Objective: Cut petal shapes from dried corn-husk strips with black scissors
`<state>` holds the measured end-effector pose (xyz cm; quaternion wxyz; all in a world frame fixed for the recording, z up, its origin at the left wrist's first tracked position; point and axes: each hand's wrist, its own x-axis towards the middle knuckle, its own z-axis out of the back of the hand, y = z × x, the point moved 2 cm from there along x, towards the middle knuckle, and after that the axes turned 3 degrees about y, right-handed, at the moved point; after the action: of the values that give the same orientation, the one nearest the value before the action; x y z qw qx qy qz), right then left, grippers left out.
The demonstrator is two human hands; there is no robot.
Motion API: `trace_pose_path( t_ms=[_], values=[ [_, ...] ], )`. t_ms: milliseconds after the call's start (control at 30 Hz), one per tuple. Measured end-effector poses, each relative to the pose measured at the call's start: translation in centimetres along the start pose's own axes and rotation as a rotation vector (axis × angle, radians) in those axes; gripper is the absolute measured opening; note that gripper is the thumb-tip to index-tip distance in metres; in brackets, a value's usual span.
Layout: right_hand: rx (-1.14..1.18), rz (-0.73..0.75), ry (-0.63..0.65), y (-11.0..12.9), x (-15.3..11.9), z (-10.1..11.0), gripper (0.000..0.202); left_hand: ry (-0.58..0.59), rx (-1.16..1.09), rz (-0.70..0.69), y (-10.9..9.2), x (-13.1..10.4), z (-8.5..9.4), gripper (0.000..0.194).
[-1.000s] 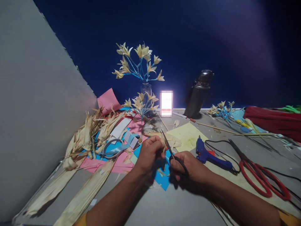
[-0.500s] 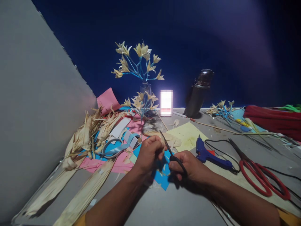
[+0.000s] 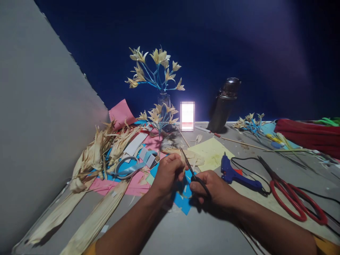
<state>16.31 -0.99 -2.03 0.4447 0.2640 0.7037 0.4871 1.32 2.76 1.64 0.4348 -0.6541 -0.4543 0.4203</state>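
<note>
My right hand (image 3: 208, 186) grips small black-handled scissors (image 3: 198, 180), their blades pointing up and away from me. Between the closed fingers of my left hand (image 3: 170, 170) is a small piece of dried corn husk (image 3: 183, 169), mostly hidden by the fingers. The scissor blades lie right beside this piece; whether they touch it I cannot tell. Under both hands is blue paper (image 3: 183, 205) with small husk scraps on it. A yellow paper sheet (image 3: 212, 152) lies just beyond, and a flat husk strip (image 3: 195, 156) rests partly over it.
To the right lie a blue glue gun (image 3: 233, 175) and large red-handled scissors (image 3: 289, 198). A husk heap (image 3: 98, 152) and a tape roll (image 3: 127, 168) sit left. Behind stand husk flowers (image 3: 159, 58) in a glass bottle (image 3: 164, 109) and a dark flask (image 3: 223, 106).
The scissor blades look slightly more apart at the tip. Both hands have stayed in nearly the same place, and the view has shifted a little.
</note>
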Motion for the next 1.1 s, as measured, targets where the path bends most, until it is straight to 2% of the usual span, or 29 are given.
trace_pose_path(
  t_ms=[567,933,1100],
  values=[
    [-0.026,0.004,0.003,0.25,-0.05,-0.09,0.036,-0.015,-0.017,0.000,0.00,-0.02,0.00,0.010],
    [-0.091,0.018,0.000,0.14,-0.01,-0.14,0.043,-0.013,-0.012,0.004,0.11,0.13,0.11,0.011],
    [-0.021,0.019,0.008,0.30,0.06,-0.33,0.039,-0.028,-0.014,-0.001,-0.02,0.00,-0.04,0.012]
  ],
)
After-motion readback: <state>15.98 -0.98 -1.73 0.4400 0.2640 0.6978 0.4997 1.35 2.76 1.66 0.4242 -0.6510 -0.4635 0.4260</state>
